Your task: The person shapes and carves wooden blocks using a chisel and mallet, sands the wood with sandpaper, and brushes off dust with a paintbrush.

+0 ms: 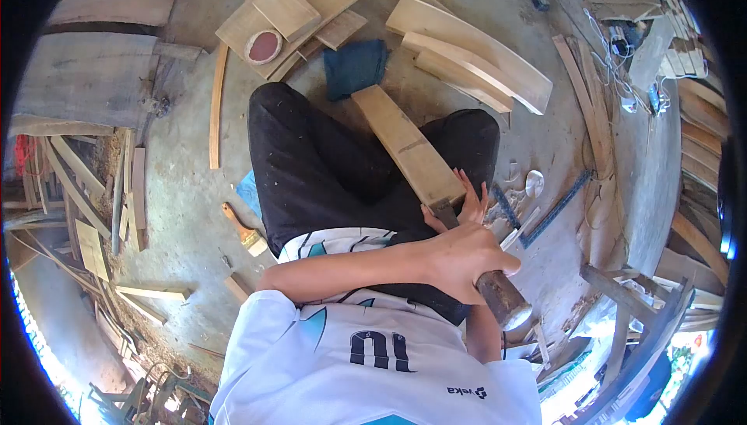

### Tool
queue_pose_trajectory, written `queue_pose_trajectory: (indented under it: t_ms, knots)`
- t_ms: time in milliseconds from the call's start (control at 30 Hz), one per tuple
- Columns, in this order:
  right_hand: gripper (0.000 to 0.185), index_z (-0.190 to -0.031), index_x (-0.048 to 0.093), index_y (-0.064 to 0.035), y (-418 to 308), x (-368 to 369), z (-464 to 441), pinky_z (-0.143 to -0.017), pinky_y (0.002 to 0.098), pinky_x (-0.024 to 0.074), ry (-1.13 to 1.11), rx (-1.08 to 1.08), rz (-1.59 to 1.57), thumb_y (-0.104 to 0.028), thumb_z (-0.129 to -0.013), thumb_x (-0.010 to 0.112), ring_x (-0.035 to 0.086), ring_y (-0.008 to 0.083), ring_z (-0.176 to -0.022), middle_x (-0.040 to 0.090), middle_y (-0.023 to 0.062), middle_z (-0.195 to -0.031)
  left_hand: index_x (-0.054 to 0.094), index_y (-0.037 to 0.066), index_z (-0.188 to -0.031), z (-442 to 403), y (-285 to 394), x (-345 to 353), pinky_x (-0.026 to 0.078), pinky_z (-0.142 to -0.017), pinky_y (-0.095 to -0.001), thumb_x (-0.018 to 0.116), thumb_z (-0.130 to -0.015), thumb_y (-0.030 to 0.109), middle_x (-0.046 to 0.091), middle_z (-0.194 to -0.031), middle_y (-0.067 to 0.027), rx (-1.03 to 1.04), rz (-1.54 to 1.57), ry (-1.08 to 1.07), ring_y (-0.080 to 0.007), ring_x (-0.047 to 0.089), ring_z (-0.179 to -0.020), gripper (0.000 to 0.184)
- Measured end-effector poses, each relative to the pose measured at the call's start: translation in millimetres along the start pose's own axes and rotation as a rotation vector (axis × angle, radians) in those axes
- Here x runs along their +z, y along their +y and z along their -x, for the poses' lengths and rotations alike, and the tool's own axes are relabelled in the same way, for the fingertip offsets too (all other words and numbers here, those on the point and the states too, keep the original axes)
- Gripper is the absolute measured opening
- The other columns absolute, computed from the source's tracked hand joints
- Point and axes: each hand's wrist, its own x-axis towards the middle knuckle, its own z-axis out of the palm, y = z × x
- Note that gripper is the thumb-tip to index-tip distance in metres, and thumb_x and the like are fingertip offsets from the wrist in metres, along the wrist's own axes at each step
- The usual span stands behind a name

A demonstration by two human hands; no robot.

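My left hand [461, 260] is closed round the wooden handle of a chisel [503, 299]. The chisel's metal blade points up and left onto the near end of a thick wooden board [406, 149]. That board lies slanted across my crossed legs, with a dark mark partway along its face. Partly hidden behind my left wrist, my right hand [470, 206] holds the board's near end, its thumb on one side of the blade and its fingers on the other.
Ahead on the concrete floor lie stacked boards [311, 5], a round reddish disc [263, 47], a dark cloth [354, 69] and curved planks [475, 55]. A paintbrush [245, 229] is by my left knee. To the right are a metal square [556, 209] and cables [615, 48]; scrap wood [85, 192] lies left.
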Motion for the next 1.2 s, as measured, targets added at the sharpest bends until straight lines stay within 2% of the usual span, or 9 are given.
queue_pose_trajectory:
  t_ms: [100, 233, 267, 367, 500, 800, 1000, 1100, 1200]
  knots:
    - [0.093, -0.131, 0.048, 0.0012, -5, -6, -3, -0.116, 0.0554, 0.0215, -0.061, 0.010, 0.043, -0.044, -0.059, 0.085, 0.054, 0.0242, -0.130, 0.062, 0.0138, -0.131, 0.060, 0.006, -0.085, -1, -19, 3, 0.046, -0.064, -0.0438, 0.078, -0.051, 0.010, 0.066, -0.071, -0.0116, -0.002, -0.077, 0.085, -0.0330, 0.067, -0.071, 0.039]
    - [0.093, -0.131, 0.048, 0.0009, 6, 5, 4, -0.116, 0.0552, 0.0219, 0.007, -0.030, 0.016, -0.044, -0.058, 0.085, 0.054, 0.0239, -0.129, 0.061, 0.0133, -0.132, 0.060, 0.007, -0.085, -1, 1, 2, 0.043, -0.076, -0.0431, 0.078, -0.053, 0.011, 0.065, -0.071, -0.0119, 0.027, -0.024, 0.024, -0.0335, 0.066, -0.070, 0.037]
    - [0.094, -0.131, 0.048, 0.0011, 8, 6, 4, -0.116, 0.0552, 0.0219, 0.010, -0.036, 0.017, -0.044, -0.058, 0.085, 0.054, 0.0237, -0.129, 0.061, 0.0132, -0.132, 0.063, 0.004, -0.091, -2, -3, 5, 0.049, -0.062, -0.0464, 0.083, -0.051, 0.016, 0.064, -0.067, -0.0168, 0.074, -0.022, 0.056, -0.0390, 0.066, -0.068, 0.046]
    - [0.094, -0.131, 0.048, 0.0016, 7, 5, 3, -0.116, 0.0549, 0.0215, 0.004, -0.029, 0.020, -0.044, -0.058, 0.085, 0.054, 0.0235, -0.129, 0.061, 0.0133, -0.132, 0.061, 0.004, -0.087, -7, -17, 5, 0.048, -0.059, -0.0458, 0.082, -0.053, 0.016, 0.062, -0.064, -0.0160, 0.097, -0.111, 0.142, -0.0387, 0.065, -0.066, 0.042]
    - [0.094, -0.131, 0.048, 0.0020, 16, 13, 6, -0.117, 0.0544, 0.0205, 0.005, -0.045, 0.046, -0.045, -0.057, 0.084, 0.054, 0.0236, -0.130, 0.061, 0.0143, -0.132, 0.061, 0.004, -0.086, -5, -4, 8, 0.048, -0.059, -0.0457, 0.081, -0.052, 0.014, 0.063, -0.066, -0.0154, 0.043, 0.010, 0.037, -0.0377, 0.066, -0.067, 0.041]
    - [0.097, -0.132, 0.048, 0.0026, 7, 3, 1, -0.117, 0.0538, 0.0193, -0.059, 0.026, 0.005, -0.043, -0.055, 0.085, 0.053, 0.0233, -0.131, 0.061, 0.0145, -0.131, 0.061, 0.004, -0.086, -8, -16, 11, 0.047, -0.058, -0.0454, 0.081, -0.050, 0.012, 0.063, -0.066, -0.0169, 0.090, -0.041, 0.164, -0.0396, 0.065, -0.068, 0.042]
    - [0.097, -0.133, 0.048, 0.0026, 13, 11, 2, -0.118, 0.0534, 0.0197, -0.039, -0.027, 0.068, -0.043, -0.056, 0.086, 0.053, 0.0231, -0.130, 0.061, 0.0138, -0.131, 0.061, 0.003, -0.086, -5, -2, 11, 0.048, -0.059, -0.0465, 0.080, -0.052, 0.014, 0.062, -0.065, -0.0167, 0.054, 0.034, 0.054, -0.0384, 0.066, -0.067, 0.041]
    - [0.098, -0.133, 0.046, 0.0027, 2, 1, 0, -0.117, 0.0535, 0.0197, -0.015, -0.037, 0.028, -0.044, -0.056, 0.086, 0.054, 0.0233, -0.129, 0.061, 0.0138, -0.131, 0.062, 0.007, -0.083, -3, -26, 14, 0.043, -0.076, -0.0424, 0.077, -0.052, 0.012, 0.065, -0.068, -0.0113, -0.032, -0.101, 0.100, -0.0328, 0.066, -0.069, 0.036]
    - [0.100, -0.135, 0.045, 0.0018, 3, 0, 0, -0.118, 0.0537, 0.0191, -0.037, 0.004, -0.005, -0.044, -0.057, 0.085, 0.053, 0.0230, -0.129, 0.061, 0.0134, -0.132, 0.061, 0.006, -0.081, 0, -11, 7, 0.043, -0.073, -0.0424, 0.078, -0.051, 0.013, 0.065, -0.068, -0.0120, 0.070, -0.103, 0.099, -0.0331, 0.065, -0.070, 0.035]
